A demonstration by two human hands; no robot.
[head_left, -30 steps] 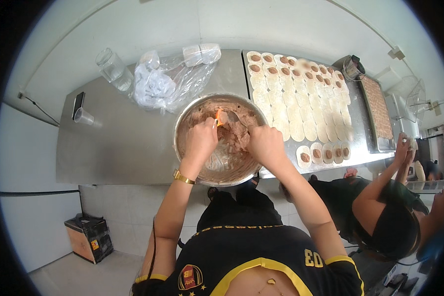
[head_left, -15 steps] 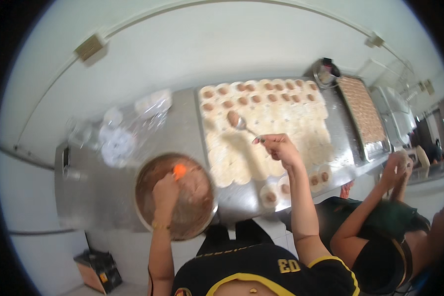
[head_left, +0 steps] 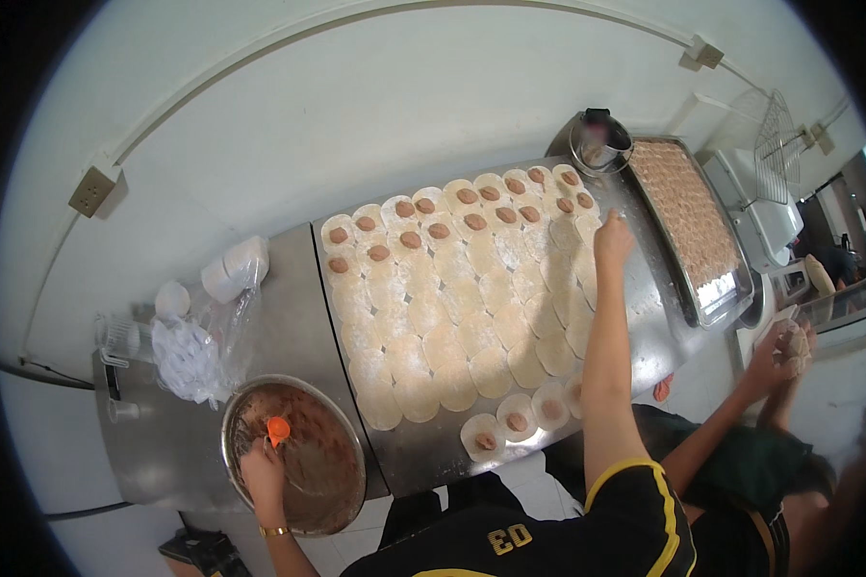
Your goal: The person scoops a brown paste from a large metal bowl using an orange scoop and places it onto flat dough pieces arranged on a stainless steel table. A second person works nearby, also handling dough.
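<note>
My left hand (head_left: 263,471) is closed round the handle of an orange scoop (head_left: 277,430), inside a large metal bowl (head_left: 364,462) coated with brown filling (head_left: 322,452). At the far right of the floured dough rounds (head_left: 443,361), my right arm reaches out and my right hand (head_left: 614,238) is closed. The spoon that it held a moment earlier is hidden now. The rounds overlap in rows on the metal table (head_left: 423,452). Lumps of brown filling (head_left: 475,222) sit on the two far rows. Several separate filled rounds (head_left: 517,423) lie along the near edge, partly behind my right forearm.
A tray of brown, textured food (head_left: 693,216) and a metal pot (head_left: 601,144) stand at the back right. Plastic bags (head_left: 197,356) and a clear container (head_left: 125,338) lie at left. Another person's hands (head_left: 784,351) hold a pale lump at right.
My right hand has moved right across the dough, and the filled spoon no longer shows. My left hand stays in the bowl with the orange scoop. The whole view has shifted and turned.
</note>
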